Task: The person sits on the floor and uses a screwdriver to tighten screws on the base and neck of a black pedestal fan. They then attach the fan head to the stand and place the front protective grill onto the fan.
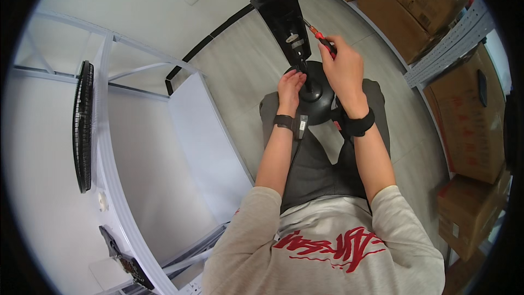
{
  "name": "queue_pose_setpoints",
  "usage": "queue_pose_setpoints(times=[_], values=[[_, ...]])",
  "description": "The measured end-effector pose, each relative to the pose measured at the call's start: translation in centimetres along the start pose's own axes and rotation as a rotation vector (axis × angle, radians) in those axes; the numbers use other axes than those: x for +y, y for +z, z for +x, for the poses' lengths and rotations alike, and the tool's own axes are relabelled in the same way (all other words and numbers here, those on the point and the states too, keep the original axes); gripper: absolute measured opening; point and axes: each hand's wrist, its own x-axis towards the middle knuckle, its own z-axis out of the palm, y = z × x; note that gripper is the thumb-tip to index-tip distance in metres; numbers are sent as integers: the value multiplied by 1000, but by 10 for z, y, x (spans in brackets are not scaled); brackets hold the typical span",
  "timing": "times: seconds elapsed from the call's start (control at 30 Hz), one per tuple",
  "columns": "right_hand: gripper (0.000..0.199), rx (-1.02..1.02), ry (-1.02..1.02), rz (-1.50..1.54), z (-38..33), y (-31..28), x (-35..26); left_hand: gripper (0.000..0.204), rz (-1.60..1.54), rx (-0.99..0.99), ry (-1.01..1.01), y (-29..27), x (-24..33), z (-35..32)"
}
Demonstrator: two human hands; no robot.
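Shelving point(117, 147) of pale metal stands well off to the left of your grip, carrying a black round fan grille point(83, 125) on edge against its frame and a small dark part point(128, 265) lower down; brown cardboard boxes point(469, 125) stack up on the rack well off to the right. None of that touches what you hold.

Between your knees sits the black fan stand point(284, 16), its round domed base point(319, 95) resting on your lap and its column leaning away from you toward the floor. Held that way, the back face of the column, with its small pale fitting, turns up toward you where you can see it and reach it.

Your left hand point(291, 88) is clenched around the lower neck of the column, just above the base, and it looks to be there to keep the stand from rolling or twisting on your legs. A black band sits on that wrist.

Your right hand point(343, 68) is closed around a screwdriver point(322, 37) with a red and black handle. The shaft runs up and left from your fist, and its tip meets the column's edge just beside the pale fitting, above your left hand's hold. The angle suggests you are bearing down on a fastener there, though the screw itself is too small to make out. A black strap wraps this wrist too, just beside the base's rim
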Motion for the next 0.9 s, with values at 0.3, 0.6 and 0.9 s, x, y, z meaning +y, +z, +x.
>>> queue_pose_setpoints(times=[0.3,0.6,0.9], values=[[27,-242,226,288,-90,14,91,27,-28,-144,-16,-5,-8,-18],[30,-305,266,382,-127,20,119,19,2,-142,-77,17,-9,-44],[32,-363,262,362,-131,8,112,23,-92,-96,8,9,2,-53]])
